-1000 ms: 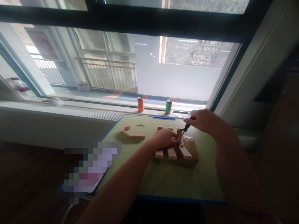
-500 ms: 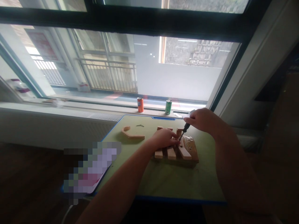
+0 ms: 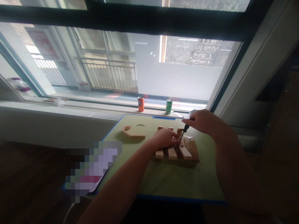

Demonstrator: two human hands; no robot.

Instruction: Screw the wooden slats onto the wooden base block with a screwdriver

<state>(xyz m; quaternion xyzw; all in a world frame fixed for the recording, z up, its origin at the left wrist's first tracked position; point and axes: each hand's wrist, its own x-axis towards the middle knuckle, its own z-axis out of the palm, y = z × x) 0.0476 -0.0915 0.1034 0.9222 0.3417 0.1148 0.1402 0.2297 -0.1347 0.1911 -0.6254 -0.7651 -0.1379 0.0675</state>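
A wooden assembly of slats (image 3: 177, 153) lies on the green table (image 3: 168, 180). My left hand (image 3: 164, 138) rests on its far end, fingers curled and pressing the slats down. My right hand (image 3: 202, 120) is closed round the handle of a screwdriver (image 3: 185, 129), whose tip points down at the slats right beside my left fingers. A clear bag of small metal parts (image 3: 190, 141) lies on the assembly's right side.
A separate curved wooden piece (image 3: 132, 133) lies on the table to the left, with a small metal part behind it. An orange can (image 3: 140, 104) and a green can (image 3: 168, 106) stand on the window sill. A blurred flat item (image 3: 90, 169) overhangs the table's left corner.
Almost nothing has moved. My right hand has shifted very slightly on the screwdriver while my left hand stays on the slats.
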